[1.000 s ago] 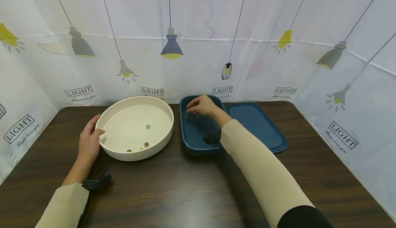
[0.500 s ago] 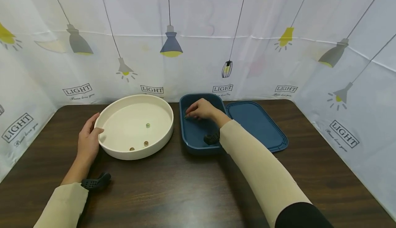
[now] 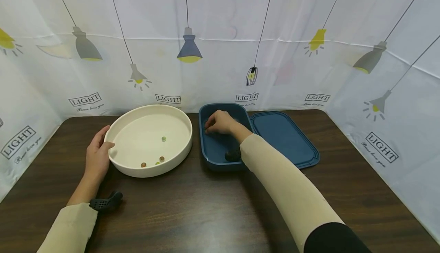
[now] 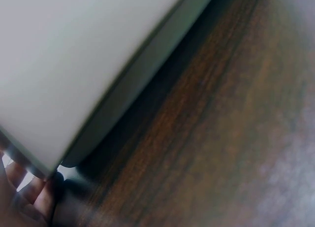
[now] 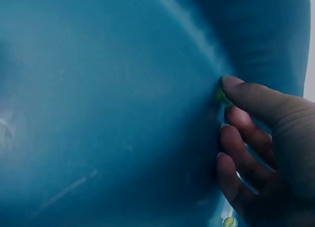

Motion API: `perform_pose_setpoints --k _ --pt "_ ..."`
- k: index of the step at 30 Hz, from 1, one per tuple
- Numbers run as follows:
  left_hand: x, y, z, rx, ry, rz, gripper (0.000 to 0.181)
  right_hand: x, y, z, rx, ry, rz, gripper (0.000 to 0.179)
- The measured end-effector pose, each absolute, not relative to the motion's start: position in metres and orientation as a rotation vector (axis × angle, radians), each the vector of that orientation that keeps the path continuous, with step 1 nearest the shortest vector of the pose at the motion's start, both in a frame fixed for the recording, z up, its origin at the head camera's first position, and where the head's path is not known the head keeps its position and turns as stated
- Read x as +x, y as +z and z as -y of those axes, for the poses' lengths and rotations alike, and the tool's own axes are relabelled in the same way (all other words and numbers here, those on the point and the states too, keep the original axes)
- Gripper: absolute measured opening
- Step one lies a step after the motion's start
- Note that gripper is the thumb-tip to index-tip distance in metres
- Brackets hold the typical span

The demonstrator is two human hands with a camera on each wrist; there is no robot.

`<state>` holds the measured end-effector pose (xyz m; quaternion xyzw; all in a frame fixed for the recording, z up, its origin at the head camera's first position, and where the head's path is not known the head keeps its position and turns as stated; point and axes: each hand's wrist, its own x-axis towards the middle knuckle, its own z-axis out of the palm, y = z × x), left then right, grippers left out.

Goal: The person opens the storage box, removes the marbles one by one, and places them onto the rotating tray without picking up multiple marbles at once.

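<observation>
At the left, a round cream tray (image 3: 148, 131) tilts slightly toward the near side. My left hand (image 3: 97, 155) grips its left rim, thumb over the edge; the left wrist view shows its fingers (image 4: 42, 197) at the tray's corner. Several small glass marbles (image 3: 162, 159), brown and green, are in the tray. My right hand (image 3: 220, 123) reaches into a deep blue container (image 3: 214, 159). In the right wrist view, its thumb and index finger pinch a green marble (image 5: 221, 95) close by the container's wall. Another marble (image 5: 230, 221), yellow-green, lies below the fingers.
A blue lid (image 3: 288, 140) lies on the dark wooden table (image 3: 192, 207), right beside the blue container. Behind the table hangs a white curtain (image 3: 220, 54) printed with lamps. Each wrist wears a black band (image 3: 106, 201).
My right hand has lowered deeper into the blue container, and its fingertips have closed in on a marble. The brown and green marbles near the tray's front rim have rolled a little.
</observation>
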<state>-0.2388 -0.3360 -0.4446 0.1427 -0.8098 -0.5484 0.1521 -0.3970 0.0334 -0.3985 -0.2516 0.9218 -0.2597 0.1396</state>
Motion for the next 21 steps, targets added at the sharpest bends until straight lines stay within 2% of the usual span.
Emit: perform_pose_setpoints --k 4,9,14,21 --pt "-0.239 -0.445 0.335 0.439 -1.581 2.315 0.059 -0.396 -0.398 -0.031 -0.793 -0.671 -2.695 0.018" --pt "-0.239 -0.447 0.334 0.463 -1.602 2.300 0.060 -0.396 -0.391 -0.033 -0.744 -0.746 -2.675 0.017" --pt "-0.238 -0.448 0.335 0.460 -1.607 2.292 0.060 -0.389 -0.375 -0.035 -0.686 -0.924 -2.674 0.021" --pt "-0.239 -0.445 0.336 0.443 -1.573 2.313 0.059 -0.362 -0.354 -0.019 -0.614 -1.293 -2.560 0.026"
